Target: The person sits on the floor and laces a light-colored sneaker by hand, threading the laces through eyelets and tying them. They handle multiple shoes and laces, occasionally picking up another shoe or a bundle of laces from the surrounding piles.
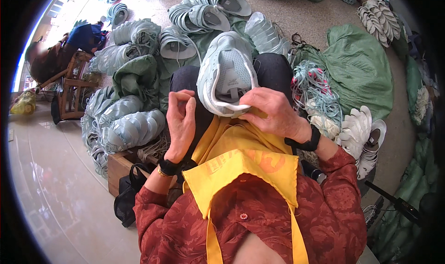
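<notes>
A pale blue-grey shoe upper (214,69) with white trim rests over my lap, its opening toward me. My right hand (273,113) pinches the rear rim of that opening between thumb and fingers. Just left of the upper, my left hand (181,125) is raised with thumb and fingertips drawn together, apart from the upper. Anything between those fingertips is too small to make out. A yellow apron (232,139) covers my lap beneath the hands.
Nested stacks of pale blue shoe uppers (134,129) lie ahead and to my left, by a wooden box (113,175). At right are tangled laces (313,85), a green sack (359,69) and white uppers (354,132). A person (51,60) sits by a wooden chair (74,90) at far left.
</notes>
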Available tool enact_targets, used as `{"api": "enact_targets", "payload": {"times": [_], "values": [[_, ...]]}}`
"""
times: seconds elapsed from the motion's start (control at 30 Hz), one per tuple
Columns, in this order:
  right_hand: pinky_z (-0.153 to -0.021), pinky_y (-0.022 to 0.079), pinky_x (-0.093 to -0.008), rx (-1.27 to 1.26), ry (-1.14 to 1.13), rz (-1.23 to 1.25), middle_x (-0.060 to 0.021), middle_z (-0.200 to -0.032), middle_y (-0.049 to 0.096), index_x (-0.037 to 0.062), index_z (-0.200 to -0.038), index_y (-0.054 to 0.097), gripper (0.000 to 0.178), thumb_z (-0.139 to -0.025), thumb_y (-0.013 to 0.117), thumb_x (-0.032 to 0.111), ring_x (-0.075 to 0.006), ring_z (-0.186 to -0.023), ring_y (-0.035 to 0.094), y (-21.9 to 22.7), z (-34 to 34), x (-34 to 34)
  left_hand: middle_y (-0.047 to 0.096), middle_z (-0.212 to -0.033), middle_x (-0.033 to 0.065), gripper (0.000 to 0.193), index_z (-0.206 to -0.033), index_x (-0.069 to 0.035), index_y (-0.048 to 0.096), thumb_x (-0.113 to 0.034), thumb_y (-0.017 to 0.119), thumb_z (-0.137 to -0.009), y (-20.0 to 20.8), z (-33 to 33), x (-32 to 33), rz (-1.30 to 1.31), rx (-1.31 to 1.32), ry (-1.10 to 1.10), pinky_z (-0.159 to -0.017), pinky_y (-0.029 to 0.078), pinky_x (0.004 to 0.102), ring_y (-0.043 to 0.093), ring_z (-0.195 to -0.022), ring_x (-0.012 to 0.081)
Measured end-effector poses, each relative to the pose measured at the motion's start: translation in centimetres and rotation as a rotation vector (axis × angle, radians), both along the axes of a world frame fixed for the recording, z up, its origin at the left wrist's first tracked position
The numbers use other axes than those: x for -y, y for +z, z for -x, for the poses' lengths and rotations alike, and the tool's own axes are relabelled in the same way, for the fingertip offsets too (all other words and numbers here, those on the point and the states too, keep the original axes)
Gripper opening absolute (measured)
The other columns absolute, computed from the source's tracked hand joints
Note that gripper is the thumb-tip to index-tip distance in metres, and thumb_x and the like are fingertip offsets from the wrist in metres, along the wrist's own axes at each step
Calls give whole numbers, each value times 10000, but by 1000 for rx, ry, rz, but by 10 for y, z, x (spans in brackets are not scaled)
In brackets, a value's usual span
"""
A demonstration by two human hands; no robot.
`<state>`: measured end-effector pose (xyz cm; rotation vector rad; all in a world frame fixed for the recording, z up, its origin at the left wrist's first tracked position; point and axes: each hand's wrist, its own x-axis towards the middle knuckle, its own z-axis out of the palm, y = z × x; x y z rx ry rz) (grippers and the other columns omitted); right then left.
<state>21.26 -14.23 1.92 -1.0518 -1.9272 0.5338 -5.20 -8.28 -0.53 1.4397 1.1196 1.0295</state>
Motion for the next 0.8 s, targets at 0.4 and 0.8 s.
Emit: {"api": "enact_targets", "payload": {"times": [0.4, 0.8], "values": [[-795, 558, -378, -80, 51, 201, -113, -1081, 625, 39, -1056, 668, 308, -781, 807, 25, -307, -937, 679, -31, -12, 9, 601, -1291, 139, 278, -1062, -61, 557, 27, 720, -854, 14, -46, -10, -544, -414, -154, -904, 457, 325, 559, -1093, 227], [-920, 560, -282, -331, -446, 884, -63, -1140, 723, 2, -1190, 677, 246, -954, 619, -29, -130, -1048, 688, -105, -153, 143, 489, -1421, 196, 236, -1102, -68, 466, 10, 637, -959, -8, -28, -18, -284, -165, -259, -1112, 361, 400, 515, -1238, 241]]}}
